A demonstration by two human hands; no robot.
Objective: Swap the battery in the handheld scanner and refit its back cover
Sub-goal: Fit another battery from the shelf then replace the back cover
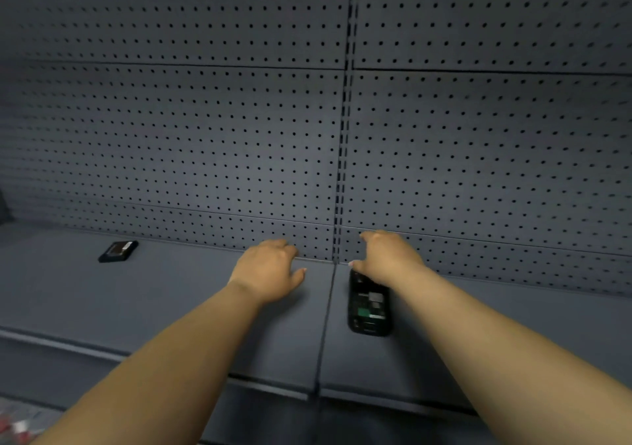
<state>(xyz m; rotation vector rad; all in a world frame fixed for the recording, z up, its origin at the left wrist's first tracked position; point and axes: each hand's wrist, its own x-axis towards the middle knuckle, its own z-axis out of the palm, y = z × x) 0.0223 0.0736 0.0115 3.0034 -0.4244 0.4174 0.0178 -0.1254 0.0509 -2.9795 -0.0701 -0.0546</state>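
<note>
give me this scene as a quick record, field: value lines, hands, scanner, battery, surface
surface: dark grey metal shelf with a perforated back panel
scanner: black handheld scanner lying back up, cover off, compartment open
battery: small black rectangular battery lying far left, apart from both hands
left hand: left hand palm down on the shelf, holding nothing
right hand: right hand over the scanner's far end; grip unclear

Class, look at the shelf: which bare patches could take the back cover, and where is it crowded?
The widest free stretch lies between the small black battery and the left hand. The front strip of the shelf below the battery is bare too. It is crowded at the shelf seam, where both hands meet and the right hand touches the open scanner.
</note>
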